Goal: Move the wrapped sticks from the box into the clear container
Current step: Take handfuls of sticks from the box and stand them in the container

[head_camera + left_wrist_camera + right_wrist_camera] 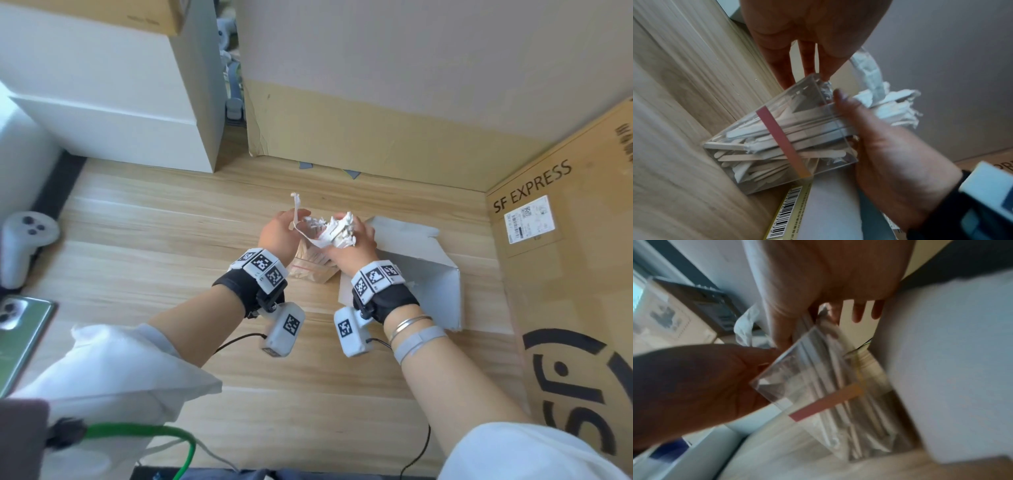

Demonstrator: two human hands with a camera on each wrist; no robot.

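The person is at the loading step: the right hand (352, 240) grips a bundle of wrapped sticks (337, 231) and feeds it into the mouth of the clear container (781, 138), which stands tilted on the wooden table (137, 240) and already holds many sticks. The left hand (279, 233) steadies the container's rim with fingers (783, 68) mostly straight; a loose paper strip (297, 209) rises beside its thumb. The white box (428, 267) lies just beside the container. Judged next: push the bundle down, then let go. The mouth looks narrow and crowded; open table lies to the left
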